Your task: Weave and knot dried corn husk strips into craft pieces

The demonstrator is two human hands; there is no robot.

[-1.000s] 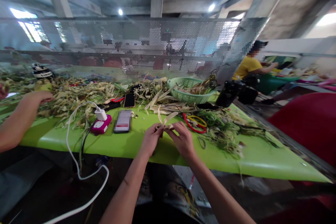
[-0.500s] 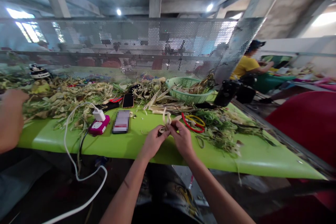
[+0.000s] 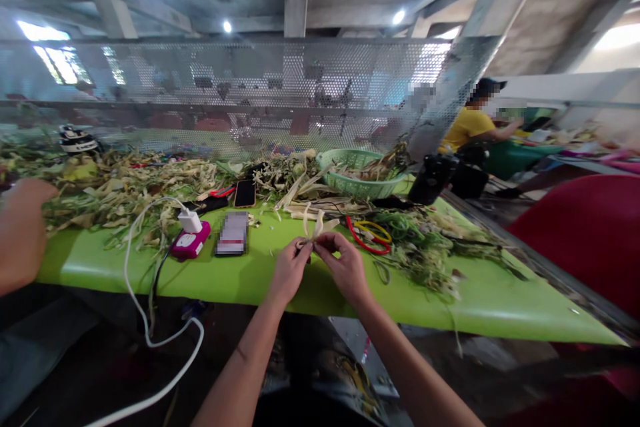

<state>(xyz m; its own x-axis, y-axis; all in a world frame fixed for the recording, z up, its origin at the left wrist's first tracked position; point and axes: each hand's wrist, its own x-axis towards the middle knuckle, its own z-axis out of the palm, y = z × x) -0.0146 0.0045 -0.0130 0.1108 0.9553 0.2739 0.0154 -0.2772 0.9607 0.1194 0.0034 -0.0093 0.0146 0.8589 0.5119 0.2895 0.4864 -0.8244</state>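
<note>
Pinching pale strips [image 3: 319,221] (perhaps three) in two hands [image 3: 290,268] [image 3: 345,263], two phones [image 3: 232,233] [image 3: 245,193], one basket [image 3: 357,185]

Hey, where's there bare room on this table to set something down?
The green tabletop is mostly bare between the nearer phone and the left hand, and in front of the pink block. Another patch is the right front corner, past the green scraps. It's crowded at back left with leaves, and around the basket.
</note>
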